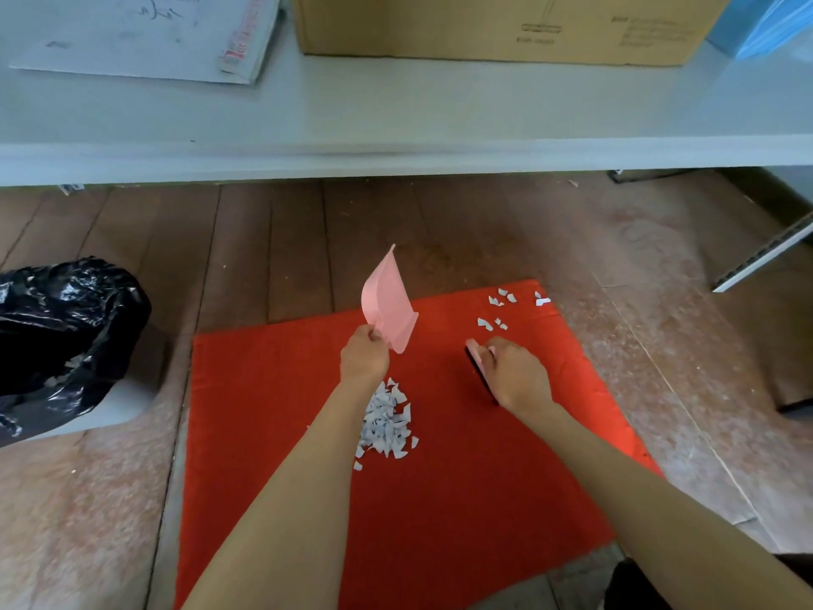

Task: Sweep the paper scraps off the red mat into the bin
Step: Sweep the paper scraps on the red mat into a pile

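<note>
Both forearms reach forward, the left hand [364, 356] gripping a raised dustpan [389, 301], the right hand [519, 374] clasping a brush [476, 362].

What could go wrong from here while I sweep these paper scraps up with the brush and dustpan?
The loose scraps lie near the red mat's far right edge; an outward brush stroke might flick them onto the floor.
Your left forearm is right by the pile and could scatter it.
The bin stands off the mat to the left, so a tilted dustpan may spill on the way.
</note>
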